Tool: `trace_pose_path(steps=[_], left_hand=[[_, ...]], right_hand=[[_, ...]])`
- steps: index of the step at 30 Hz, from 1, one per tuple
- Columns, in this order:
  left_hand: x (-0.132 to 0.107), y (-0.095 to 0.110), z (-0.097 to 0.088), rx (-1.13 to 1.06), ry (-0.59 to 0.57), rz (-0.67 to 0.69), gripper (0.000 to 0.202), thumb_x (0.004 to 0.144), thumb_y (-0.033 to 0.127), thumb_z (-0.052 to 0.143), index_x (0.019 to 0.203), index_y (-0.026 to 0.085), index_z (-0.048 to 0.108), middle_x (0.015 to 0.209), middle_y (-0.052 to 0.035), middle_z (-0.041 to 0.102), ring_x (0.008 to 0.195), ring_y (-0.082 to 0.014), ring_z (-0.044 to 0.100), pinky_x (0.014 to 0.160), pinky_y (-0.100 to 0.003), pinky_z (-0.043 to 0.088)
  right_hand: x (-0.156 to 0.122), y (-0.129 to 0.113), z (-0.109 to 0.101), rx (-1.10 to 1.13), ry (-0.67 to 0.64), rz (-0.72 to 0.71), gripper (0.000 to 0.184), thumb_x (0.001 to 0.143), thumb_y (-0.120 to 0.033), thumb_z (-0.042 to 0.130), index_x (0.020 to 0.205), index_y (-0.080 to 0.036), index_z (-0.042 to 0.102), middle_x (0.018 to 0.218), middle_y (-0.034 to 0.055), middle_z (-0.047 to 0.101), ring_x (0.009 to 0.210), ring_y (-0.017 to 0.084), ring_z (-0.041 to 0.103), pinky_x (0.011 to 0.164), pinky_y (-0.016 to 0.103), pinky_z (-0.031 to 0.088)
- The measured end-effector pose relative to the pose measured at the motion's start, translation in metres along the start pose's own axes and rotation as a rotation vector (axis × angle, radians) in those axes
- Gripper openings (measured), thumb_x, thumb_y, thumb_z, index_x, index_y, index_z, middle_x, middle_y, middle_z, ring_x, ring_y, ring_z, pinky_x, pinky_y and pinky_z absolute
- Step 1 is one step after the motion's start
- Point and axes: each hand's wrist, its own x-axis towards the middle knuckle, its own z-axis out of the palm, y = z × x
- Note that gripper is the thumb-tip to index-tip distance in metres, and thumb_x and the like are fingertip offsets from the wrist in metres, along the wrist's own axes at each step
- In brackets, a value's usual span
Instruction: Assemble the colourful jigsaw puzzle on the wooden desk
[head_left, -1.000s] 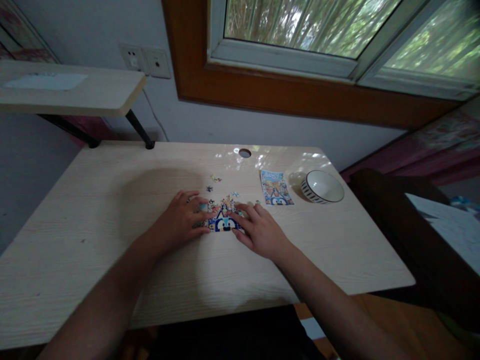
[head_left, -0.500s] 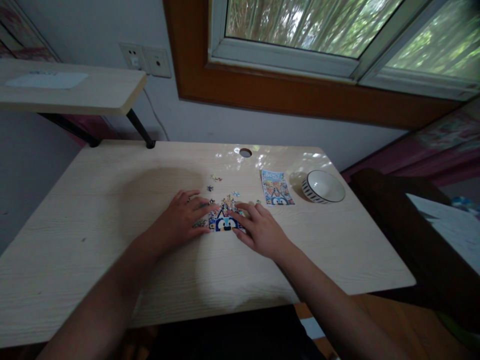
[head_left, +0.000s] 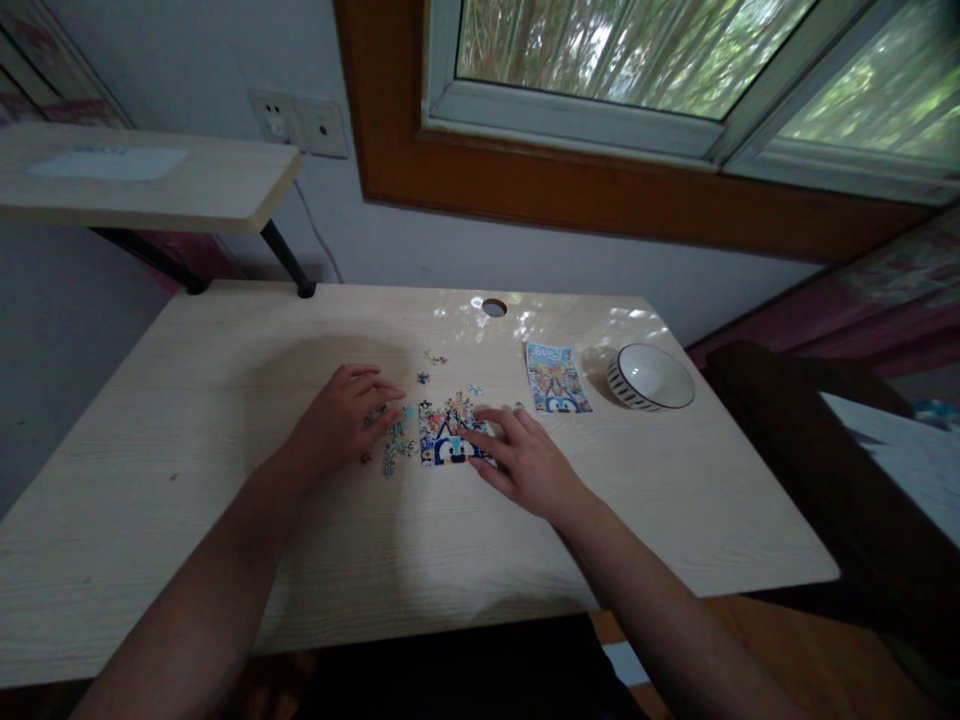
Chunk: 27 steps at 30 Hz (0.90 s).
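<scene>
A partly joined jigsaw puzzle (head_left: 454, 447) lies flat on the desk, its lower rows showing a blue cartoon dog's face. My right hand (head_left: 529, 458) rests on its right side with the fingers spread. Left of the puzzle is a cluster of loose puzzle pieces (head_left: 397, 442). Over the left edge of that cluster is my left hand (head_left: 345, 412), fingers apart; whether a small piece is under its fingertips is hidden. A few more loose pieces (head_left: 424, 378) lie just above the puzzle.
A picture sheet (head_left: 556, 378) with the same dog image lies right of the puzzle. Beside it stands a white bowl (head_left: 652, 378) with dark stripes. A raised shelf (head_left: 225, 195) on black legs is at the back left. The desk (head_left: 712, 510) has a round hole near its back edge.
My left hand has moved left, off the puzzle's left edge, uncovering the loose pieces there. My right hand has stayed on the puzzle. The view has shifted slightly.
</scene>
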Motion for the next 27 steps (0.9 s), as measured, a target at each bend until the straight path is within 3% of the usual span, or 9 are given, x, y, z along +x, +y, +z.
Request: trace_pose_path(steps=[6,16,27], left_hand=[[0.002,0.007,-0.005,0.027,-0.049,0.054,0.016,0.097,0.028,0.065,0.100,0.020,0.078,0.100,-0.0078,0.071,0.101,-0.0260,0.055,0.098,-0.046,0.043],[-0.001,0.022,-0.010,-0.075,-0.203,0.069,0.022,0.090,0.036,0.076,0.109,0.025,0.076,0.113,-0.0079,0.067,0.112,-0.0290,0.048,0.099,-0.046,0.044],[-0.001,0.020,-0.005,-0.081,-0.227,0.069,0.018,0.091,0.032,0.074,0.107,0.025,0.075,0.113,-0.0077,0.067,0.114,-0.0288,0.048,0.103,-0.047,0.043]], right_hand=[[-0.001,0.000,-0.001,0.026,0.013,-0.008,0.047,0.099,-0.031,0.063,0.146,-0.033,0.058,0.145,0.0105,0.054,0.123,0.032,0.057,0.108,0.056,0.047],[-0.001,0.001,0.000,0.026,0.026,-0.012,0.047,0.100,-0.032,0.061,0.146,-0.033,0.058,0.144,0.0112,0.056,0.125,0.032,0.057,0.108,0.057,0.048],[-0.001,0.000,0.000,0.021,0.008,0.006,0.045,0.101,-0.034,0.059,0.146,-0.033,0.059,0.146,0.0111,0.055,0.124,0.031,0.057,0.108,0.056,0.048]])
